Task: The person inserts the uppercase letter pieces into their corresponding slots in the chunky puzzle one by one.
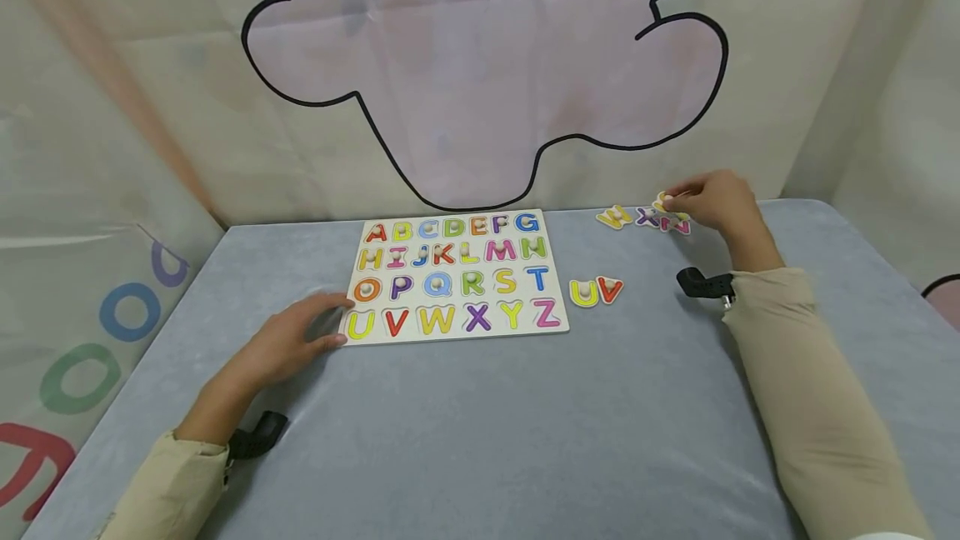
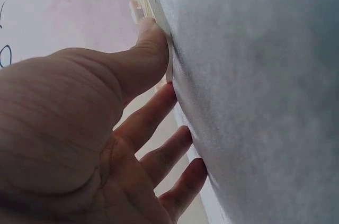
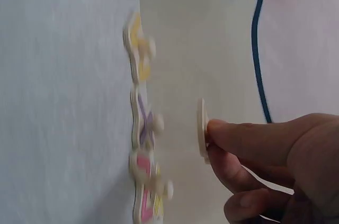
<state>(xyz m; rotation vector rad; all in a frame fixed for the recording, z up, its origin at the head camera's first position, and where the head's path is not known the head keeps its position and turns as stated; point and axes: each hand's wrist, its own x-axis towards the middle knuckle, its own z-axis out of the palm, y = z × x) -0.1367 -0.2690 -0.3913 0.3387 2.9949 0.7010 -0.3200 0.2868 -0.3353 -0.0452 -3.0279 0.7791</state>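
My right hand (image 1: 716, 202) pinches a small letter piece (image 3: 202, 128) between thumb and fingers, above the table's far edge. The piece is edge-on in the right wrist view, so its letter is hidden. Just below it lie a yellow W piece (image 1: 614, 217), a purple X piece (image 1: 647, 217) and a pink letter piece (image 1: 675, 226), with more yellow beside the pink one. My left hand (image 1: 288, 340) rests at the left edge of the white alphabet board (image 1: 457, 341); its thumb (image 2: 153, 44) touches the board's edge and its fingers extend loosely.
A yellow U piece (image 1: 583, 293) and a red V piece (image 1: 610, 289) lie right of the board. Knobbed letters fill its upper rows; the bottom row shows flat coloured letters without knobs. A grey cloth (image 1: 480, 440) covers the table. A printed sheet (image 1: 450, 107) hangs behind.
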